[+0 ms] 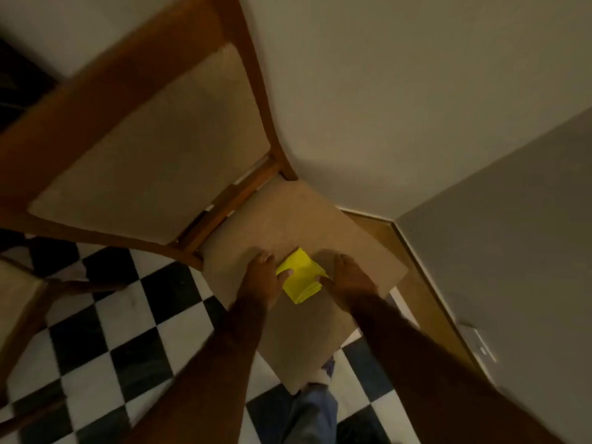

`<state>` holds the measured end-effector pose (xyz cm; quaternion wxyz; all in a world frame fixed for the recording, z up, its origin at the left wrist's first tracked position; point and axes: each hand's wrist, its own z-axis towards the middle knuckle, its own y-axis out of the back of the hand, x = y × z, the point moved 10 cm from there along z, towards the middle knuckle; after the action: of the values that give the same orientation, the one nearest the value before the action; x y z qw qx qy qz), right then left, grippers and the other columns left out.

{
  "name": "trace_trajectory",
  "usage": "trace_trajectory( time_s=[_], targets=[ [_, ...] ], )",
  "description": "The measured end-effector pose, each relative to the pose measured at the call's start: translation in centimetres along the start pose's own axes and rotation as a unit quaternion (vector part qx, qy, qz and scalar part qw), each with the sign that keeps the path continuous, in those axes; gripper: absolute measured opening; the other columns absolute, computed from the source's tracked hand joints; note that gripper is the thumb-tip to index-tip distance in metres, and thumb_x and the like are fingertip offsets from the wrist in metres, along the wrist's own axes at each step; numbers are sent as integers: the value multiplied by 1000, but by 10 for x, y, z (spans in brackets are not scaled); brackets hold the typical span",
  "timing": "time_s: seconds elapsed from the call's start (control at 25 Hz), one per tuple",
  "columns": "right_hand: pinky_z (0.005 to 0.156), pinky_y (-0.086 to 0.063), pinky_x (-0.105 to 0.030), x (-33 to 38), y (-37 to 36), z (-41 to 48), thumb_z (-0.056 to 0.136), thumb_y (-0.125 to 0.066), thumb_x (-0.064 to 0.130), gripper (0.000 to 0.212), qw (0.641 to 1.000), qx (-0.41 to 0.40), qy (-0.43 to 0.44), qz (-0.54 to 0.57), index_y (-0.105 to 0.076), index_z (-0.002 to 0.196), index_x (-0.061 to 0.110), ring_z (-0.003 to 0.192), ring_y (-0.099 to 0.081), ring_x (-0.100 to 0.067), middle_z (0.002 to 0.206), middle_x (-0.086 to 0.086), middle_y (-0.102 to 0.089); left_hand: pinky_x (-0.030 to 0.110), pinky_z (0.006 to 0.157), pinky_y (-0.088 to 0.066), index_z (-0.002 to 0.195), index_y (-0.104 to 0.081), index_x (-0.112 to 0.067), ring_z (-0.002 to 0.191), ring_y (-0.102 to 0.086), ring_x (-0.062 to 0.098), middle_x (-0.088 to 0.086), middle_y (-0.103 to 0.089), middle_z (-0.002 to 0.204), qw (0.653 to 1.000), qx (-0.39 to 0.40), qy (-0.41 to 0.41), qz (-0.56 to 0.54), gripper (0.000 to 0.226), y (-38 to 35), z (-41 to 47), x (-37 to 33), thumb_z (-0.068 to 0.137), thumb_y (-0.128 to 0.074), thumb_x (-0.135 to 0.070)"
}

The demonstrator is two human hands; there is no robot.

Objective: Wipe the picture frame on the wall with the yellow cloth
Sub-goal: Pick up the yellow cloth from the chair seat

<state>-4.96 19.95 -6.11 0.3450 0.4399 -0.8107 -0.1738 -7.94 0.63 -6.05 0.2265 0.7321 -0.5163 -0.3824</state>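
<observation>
A folded yellow cloth (pixel 301 277) lies on the beige seat of a wooden chair (pixel 288 219). My left hand (pixel 261 277) rests flat on the seat just left of the cloth, thumb touching its left edge. On the cloth's right side lies my right hand (pixel 347 280), thumb on the cloth's right edge. Neither hand has lifted the cloth. No picture frame is in view.
The chair's padded backrest (pixel 150 149) leans toward a pale wall (pixel 400 91). A second wall (pixel 512 235) with a wall socket (pixel 479 342) forms a corner at the right. Black-and-white checkered floor (pixel 121 315) lies below; part of another chair (pixel 19 302) shows at far left.
</observation>
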Motion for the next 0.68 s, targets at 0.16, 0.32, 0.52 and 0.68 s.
trace_trajectory(
  time_s=[0.16, 0.32, 0.52, 0.68],
  targets=[
    [112, -38, -41, -10, -39, 32, 98, -57, 41, 65, 998, -18, 0, 67, -38, 154, 14, 141, -42, -32, 158, -12, -38, 39, 121, -23, 149, -42, -1, 149, -31, 33, 21, -37, 159, 999, 0, 42, -22, 61, -37, 25, 24, 102, -48, -40],
    [103, -43, -36, -15, -47, 53, 95, -61, 25, 51, 991, -57, -8, 119, -52, 144, 14, 131, -52, -29, 144, -11, -54, 40, 111, -36, 131, -59, 1, 138, -45, 34, 23, -52, 143, 995, -48, 62, -66, 45, -49, 30, 34, 99, -57, -31],
    [85, -44, -27, -29, -30, 49, 83, -74, 15, 27, 960, -43, -75, 268, -72, 109, 11, 118, -62, -28, 124, -8, -69, 29, 76, -48, 111, -70, -7, 101, -68, 28, 6, -71, 99, 952, -73, 113, -275, 33, -32, 18, 40, 87, -74, -29],
    [86, -60, -42, -18, 14, 12, 74, -84, 8, 20, 915, -32, -85, 393, -67, 84, 15, 98, -69, -30, 98, -10, -69, 51, 95, -57, 117, -68, -10, 109, -69, 33, 15, -73, 115, 862, -97, 138, -478, 33, -2, -5, 21, 87, -75, -20]
  ],
)
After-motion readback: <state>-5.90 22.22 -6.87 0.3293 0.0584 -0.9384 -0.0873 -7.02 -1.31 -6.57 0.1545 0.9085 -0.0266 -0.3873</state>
